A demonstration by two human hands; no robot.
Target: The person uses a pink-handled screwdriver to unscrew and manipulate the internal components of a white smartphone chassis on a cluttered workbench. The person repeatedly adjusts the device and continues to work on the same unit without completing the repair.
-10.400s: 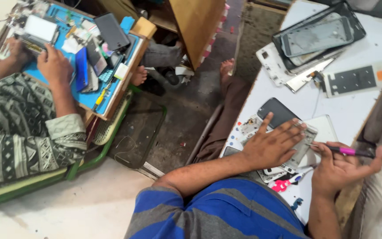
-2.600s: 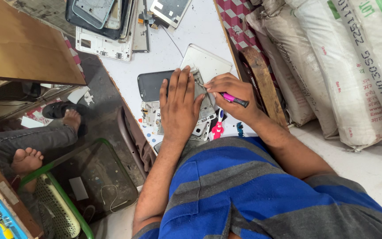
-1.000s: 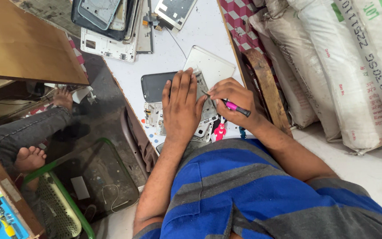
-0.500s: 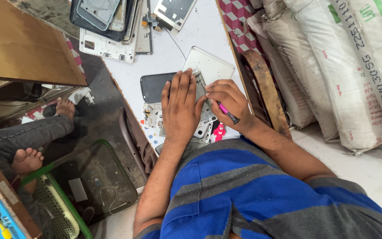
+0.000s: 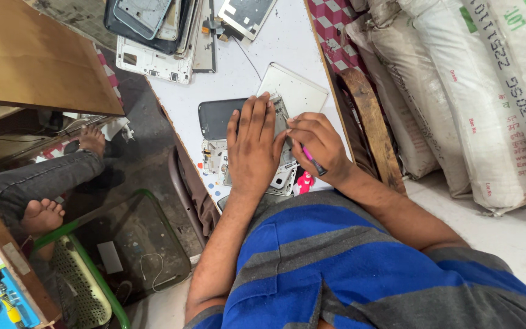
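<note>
Pressing flat, left hand (image 5: 252, 146) on opened phone (image 5: 282, 159); right hand (image 5: 319, 146) pinching pink tool (image 5: 313, 161).

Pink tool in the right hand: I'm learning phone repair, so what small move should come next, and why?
Probably bring the pink tool tip down onto the opened phone. The left hand lies flat, pinning the phone, and the right hand grips the tool like a pen right beside those fingers.

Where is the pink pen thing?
In the head view, the pink tool is in the right hand, beside the left hand pressing on the opened phone.
</note>
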